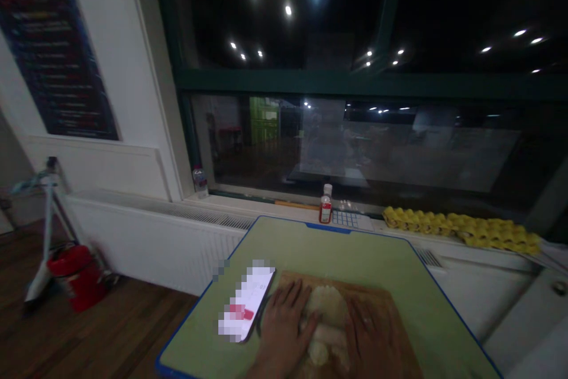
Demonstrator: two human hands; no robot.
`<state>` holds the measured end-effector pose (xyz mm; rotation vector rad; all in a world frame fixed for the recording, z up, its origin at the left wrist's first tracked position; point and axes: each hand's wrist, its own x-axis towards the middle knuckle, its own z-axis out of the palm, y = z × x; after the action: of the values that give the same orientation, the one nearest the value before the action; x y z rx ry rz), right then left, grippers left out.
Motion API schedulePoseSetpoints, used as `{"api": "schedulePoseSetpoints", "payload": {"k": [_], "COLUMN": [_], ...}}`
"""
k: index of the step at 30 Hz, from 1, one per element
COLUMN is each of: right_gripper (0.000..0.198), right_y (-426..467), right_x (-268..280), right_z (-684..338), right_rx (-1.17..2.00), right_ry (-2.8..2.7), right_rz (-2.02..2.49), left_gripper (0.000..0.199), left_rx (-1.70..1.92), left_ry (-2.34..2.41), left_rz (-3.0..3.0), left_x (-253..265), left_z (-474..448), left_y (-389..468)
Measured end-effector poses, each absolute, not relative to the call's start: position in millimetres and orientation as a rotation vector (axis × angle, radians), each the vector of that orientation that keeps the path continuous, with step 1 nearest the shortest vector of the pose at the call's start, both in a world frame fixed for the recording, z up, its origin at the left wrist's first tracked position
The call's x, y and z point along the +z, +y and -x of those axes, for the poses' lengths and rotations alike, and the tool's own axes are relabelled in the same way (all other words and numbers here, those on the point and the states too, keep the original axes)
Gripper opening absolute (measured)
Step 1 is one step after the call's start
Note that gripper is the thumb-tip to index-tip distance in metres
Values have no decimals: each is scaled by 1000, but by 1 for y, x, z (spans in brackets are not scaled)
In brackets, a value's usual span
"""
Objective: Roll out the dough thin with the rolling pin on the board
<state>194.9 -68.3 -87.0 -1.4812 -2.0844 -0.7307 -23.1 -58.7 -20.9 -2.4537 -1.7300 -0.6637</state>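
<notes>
On the wooden board [390, 308], a flattened piece of pale dough [328, 303] lies between my two hands. My left hand [287, 321] rests at the board's left side, palm down with fingers stretched and the thumb pointing toward the middle. At the right, my right hand [370, 329] is also palm down, its fingers extended beside the dough. A pale, roller-like shape [327, 334] spans the gap between the hands; blur hides whether it is a rolling pin or dough. Nearer to me is a small round lump of dough [318, 353].
A lit phone [248, 302] lies left of the board on the green table [337, 252]. On the windowsill behind stand a small bottle with red contents [326, 206], yellow egg trays [461, 230] and a clear bottle [200, 181]. A red bucket [77, 277] stands on the floor.
</notes>
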Motion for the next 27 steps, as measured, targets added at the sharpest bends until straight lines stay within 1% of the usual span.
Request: {"api": "schedulePoseSetpoints", "payload": {"k": [3,6,8,11,14,17,21,23,27], "right_gripper": [60,48,47,52,43,40,41,42,42], "right_y": [-68,-64,-65,-72,-79,-79,-71,-71,-84], "right_x": [-59,-46,-53,-77,-88,-67,-33,-37,-78], "right_z": [-180,-174,-175,-179,-178,-173,-169,-172,-188], "right_rx": [-521,-425,-440,-519,-548,-489,-304,-343,-759], "right_ry": [-2118,-2033,-2042,-2065,-1982,-2024,-2084,-2094,-2040], "right_rz": [1644,1810,1788,1678,1727,1825,1936,1907,1553], "left_gripper": [46,43,43,46,47,46,45,45,48], "left_rx": [-666,-694,-714,-739,-734,-695,-659,-683,-792], "left_ry": [-1752,-1758,-1737,-1658,-1583,-1610,-1667,-1638,-1412], "left_rz": [2467,2464,2456,2441,2477,2526,2528,2495,2399], "left_x": [-17,-18,-22,-28,-28,-19,-13,-18,-37], "left_z": [20,18,20,26,31,30,24,24,37], "left_y": [-47,-39,-41,-54,-65,-60,-44,-45,-67]}}
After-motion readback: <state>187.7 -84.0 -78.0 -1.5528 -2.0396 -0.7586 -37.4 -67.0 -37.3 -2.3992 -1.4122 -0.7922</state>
